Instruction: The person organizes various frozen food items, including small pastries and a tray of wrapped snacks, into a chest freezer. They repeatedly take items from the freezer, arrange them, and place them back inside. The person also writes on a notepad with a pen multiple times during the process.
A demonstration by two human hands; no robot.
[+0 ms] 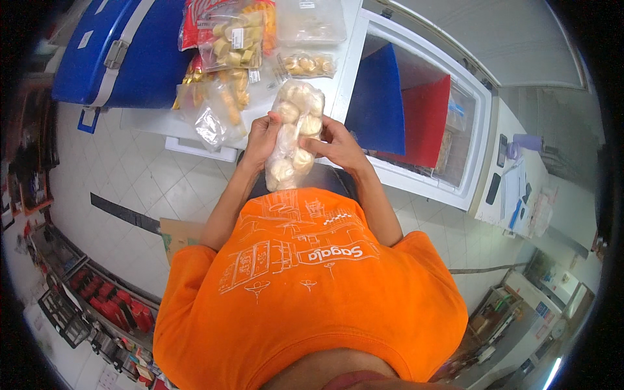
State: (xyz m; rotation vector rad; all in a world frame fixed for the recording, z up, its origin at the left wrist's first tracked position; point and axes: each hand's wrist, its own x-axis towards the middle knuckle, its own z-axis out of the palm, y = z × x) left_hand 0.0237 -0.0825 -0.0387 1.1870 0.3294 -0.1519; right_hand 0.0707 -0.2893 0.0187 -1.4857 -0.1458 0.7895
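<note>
A long clear plastic bag of pale round buns (pixel 294 123) is held upright in front of my chest, above the lower edge of the white worktop (pixel 146 120). My left hand (pixel 262 140) is closed on the bag's left side. From the right, my right hand (pixel 338 147) grips it too, its thumb lying across the front of the plastic. Several buns show through the wrapping. Just beyond the bag lies a small clear pack of round, light-brown pieces (pixel 307 64).
To the right stands an open chest freezer (pixel 356 71) with a blue divider (pixel 377 101) and a red divider (pixel 426 123). Food packets (pixel 235 42) and a clear plastic container (pixel 312 23) are on the worktop. A blue cool box (pixel 146 62) sits at the left.
</note>
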